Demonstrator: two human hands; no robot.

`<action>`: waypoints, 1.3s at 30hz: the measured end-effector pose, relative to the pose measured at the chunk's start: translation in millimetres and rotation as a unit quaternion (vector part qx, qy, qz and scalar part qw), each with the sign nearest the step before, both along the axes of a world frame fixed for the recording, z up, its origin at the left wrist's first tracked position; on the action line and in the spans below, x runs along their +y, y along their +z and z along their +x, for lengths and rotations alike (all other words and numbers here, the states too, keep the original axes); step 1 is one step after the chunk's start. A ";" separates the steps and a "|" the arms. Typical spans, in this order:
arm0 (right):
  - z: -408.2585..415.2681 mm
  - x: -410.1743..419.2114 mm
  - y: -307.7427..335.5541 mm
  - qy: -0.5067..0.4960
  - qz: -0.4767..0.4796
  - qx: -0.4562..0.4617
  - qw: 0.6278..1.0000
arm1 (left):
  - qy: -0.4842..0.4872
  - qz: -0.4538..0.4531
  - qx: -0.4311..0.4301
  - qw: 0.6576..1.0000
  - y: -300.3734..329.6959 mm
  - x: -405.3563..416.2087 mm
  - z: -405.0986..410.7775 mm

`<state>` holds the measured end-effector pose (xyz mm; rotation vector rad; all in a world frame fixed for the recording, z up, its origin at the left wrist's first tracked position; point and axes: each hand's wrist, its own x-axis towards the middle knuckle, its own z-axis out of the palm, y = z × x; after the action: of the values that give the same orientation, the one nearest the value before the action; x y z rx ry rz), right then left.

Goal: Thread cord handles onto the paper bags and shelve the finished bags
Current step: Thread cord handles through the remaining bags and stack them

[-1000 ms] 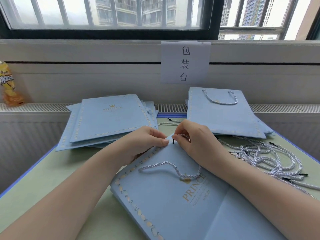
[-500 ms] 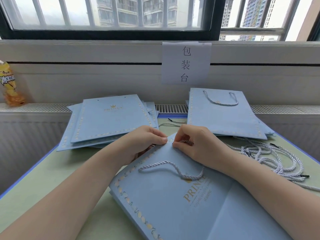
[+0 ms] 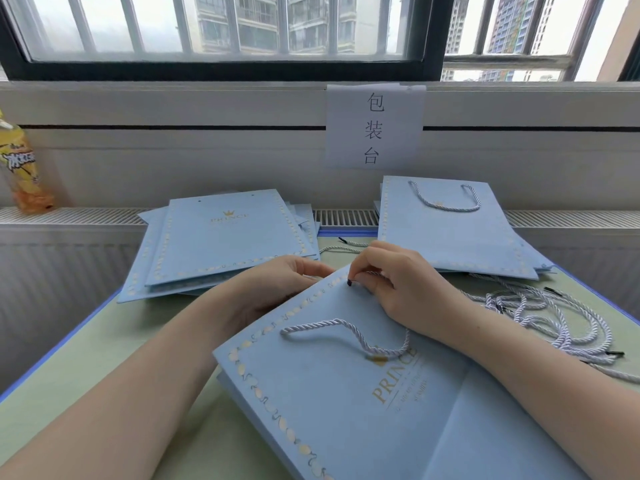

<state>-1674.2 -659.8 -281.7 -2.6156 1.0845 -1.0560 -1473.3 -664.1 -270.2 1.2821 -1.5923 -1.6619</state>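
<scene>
right hand (image 3: 408, 289) pinching cord tip (image 3: 349, 283), green table (image 3: 104, 355), barred window (image 3: 221, 26)

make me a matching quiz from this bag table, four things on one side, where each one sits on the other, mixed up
Things:
1. yellow drink bottle
2. loose cords
3. stack of bags without handles
4. stack of bags with a handle on top

Places:
A. far right of the table, below the paper sign
B. on the ledge at the far left
C. far left of the table
D. on the table by the right forearm

Pairs: 1-B, 2-D, 3-C, 4-A
</scene>
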 end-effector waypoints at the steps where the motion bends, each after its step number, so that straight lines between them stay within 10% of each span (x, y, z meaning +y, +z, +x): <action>1: 0.1 -0.2 -0.4 0.005 0.002 -0.002 1.000 | -0.005 -0.002 0.000 1.000 0.7 0.4 -1.0; 21: 6.4 6.8 3.2 -0.014 0.103 -0.108 0.989 | 0.054 -0.021 -0.088 0.994 8.0 7.7 -6.4; 26: 1.4 1.8 17.2 0.002 0.255 -0.396 0.882 | -0.091 -0.033 -0.118 0.988 22.3 15.9 7.9; 31: -4.4 0.6 28.9 0.054 0.368 -0.566 0.736 | -0.030 -0.124 -0.130 0.983 31.1 13.8 13.0; 36: -13.4 6.3 37.3 -0.113 0.140 -0.223 0.958 | 0.002 -0.179 -0.049 0.983 41.3 16.3 23.6; 39: -18.6 4.8 38.0 -0.167 0.080 -0.043 0.982 | 0.027 -0.204 0.013 0.979 48.9 18.4 32.2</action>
<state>-1692.9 -655.0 -243.7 -2.2924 1.5536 -1.0766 -1441.1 -645.7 -221.3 1.0745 -1.7513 -1.2278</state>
